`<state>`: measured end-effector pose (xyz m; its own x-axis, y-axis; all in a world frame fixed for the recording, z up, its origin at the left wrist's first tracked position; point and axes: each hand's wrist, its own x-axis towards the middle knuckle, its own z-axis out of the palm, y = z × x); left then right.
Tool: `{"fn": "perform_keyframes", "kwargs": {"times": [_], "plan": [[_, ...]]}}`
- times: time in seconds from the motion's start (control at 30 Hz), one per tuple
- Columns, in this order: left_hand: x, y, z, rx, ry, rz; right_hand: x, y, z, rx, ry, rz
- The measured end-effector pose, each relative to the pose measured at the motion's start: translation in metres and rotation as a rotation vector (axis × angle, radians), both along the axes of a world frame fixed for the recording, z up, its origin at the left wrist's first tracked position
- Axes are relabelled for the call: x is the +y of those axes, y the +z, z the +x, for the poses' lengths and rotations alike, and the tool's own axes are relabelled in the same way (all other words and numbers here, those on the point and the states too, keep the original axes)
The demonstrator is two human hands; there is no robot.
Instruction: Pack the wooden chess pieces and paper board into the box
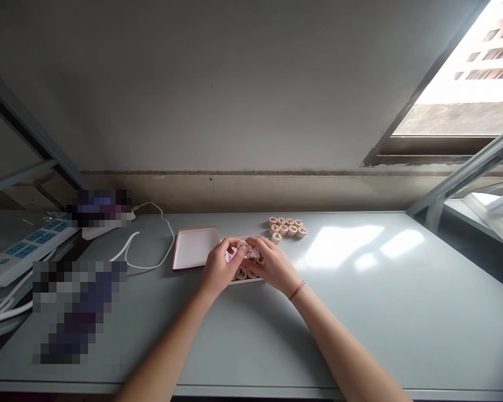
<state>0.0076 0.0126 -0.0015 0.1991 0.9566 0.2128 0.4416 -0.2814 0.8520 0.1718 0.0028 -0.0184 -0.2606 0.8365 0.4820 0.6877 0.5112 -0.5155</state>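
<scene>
Over a grey metal-looking tabletop [360,318], the left hand [220,263] pinches a pale round wooden piece [243,245] beside the curled right hand [277,267], above a white-rimmed box [248,282] of black-marked wooden discs [241,273], with a red-edged white square tray [197,247] to the left and red-marked wooden discs [284,229] behind.

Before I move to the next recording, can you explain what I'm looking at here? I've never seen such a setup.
There is no machine: these are a person's bare hands, seen by a camera worn on their head, looking forward and down. On the grey table sit a shallow tray, a box of pieces between the hands, and a loose group of round pieces beyond. The left hand holds one piece in its fingers; the right hand is over the box, its grip unclear.
</scene>
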Motion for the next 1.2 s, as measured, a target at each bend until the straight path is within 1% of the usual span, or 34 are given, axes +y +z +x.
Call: {"fn": "perform_keyframes", "kwargs": {"times": [0.07,0.17,0.2,0.27,0.33,0.37,0.43,0.5,0.6,0.73,0.8,0.87,0.9,0.93,1.03,1.07,1.13,1.2], "plan": [[-0.001,-0.001,0.003,-0.093,-0.015,-0.059,-0.001,0.002,-0.003,0.018,-0.014,0.020],[0.000,-0.007,0.004,-0.247,0.020,-0.053,0.002,0.008,0.007,0.036,-0.093,0.071],[0.001,-0.008,0.004,-0.301,0.043,-0.056,0.004,0.011,0.015,0.052,-0.147,0.088],[0.004,-0.010,0.001,-0.388,0.083,-0.083,0.007,0.016,0.036,0.088,-0.312,0.093],[0.006,-0.011,-0.002,-0.434,0.100,-0.100,0.009,0.017,0.061,0.089,-0.496,0.029],[0.007,-0.011,-0.003,-0.440,0.098,-0.091,0.009,0.016,0.072,0.069,-0.557,-0.033],[0.008,-0.011,-0.005,-0.414,0.087,-0.063,0.009,0.012,0.088,0.020,-0.587,-0.171],[0.008,-0.011,-0.005,-0.364,0.090,-0.059,0.010,0.006,0.095,-0.017,-0.539,-0.265],[0.008,-0.012,-0.003,-0.317,0.120,-0.096,0.014,-0.006,0.092,-0.045,-0.465,-0.311],[0.007,-0.014,-0.002,-0.265,0.084,-0.113,0.022,-0.018,0.089,-0.083,-0.486,-0.319],[0.006,-0.013,-0.001,-0.248,0.056,-0.102,0.022,-0.017,0.088,-0.090,-0.500,-0.293],[0.005,-0.012,0.000,-0.240,0.038,-0.092,0.020,-0.011,0.082,-0.051,-0.496,-0.235],[0.004,-0.011,0.001,-0.238,0.029,-0.090,0.018,-0.006,0.075,-0.014,-0.458,-0.202],[0.003,-0.010,0.002,-0.239,0.019,-0.096,0.014,-0.001,0.067,0.025,-0.387,-0.174],[-0.001,-0.008,0.006,-0.241,-0.018,-0.137,0.002,0.014,0.032,0.102,-0.030,-0.130],[-0.002,-0.008,0.007,-0.239,-0.024,-0.149,-0.002,0.017,0.021,0.112,0.059,-0.113],[-0.003,-0.009,0.008,-0.243,-0.026,-0.163,-0.007,0.020,0.002,0.127,0.147,-0.048],[-0.003,-0.010,0.008,-0.262,-0.030,-0.177,-0.008,0.020,-0.005,0.129,0.163,0.031]]}}
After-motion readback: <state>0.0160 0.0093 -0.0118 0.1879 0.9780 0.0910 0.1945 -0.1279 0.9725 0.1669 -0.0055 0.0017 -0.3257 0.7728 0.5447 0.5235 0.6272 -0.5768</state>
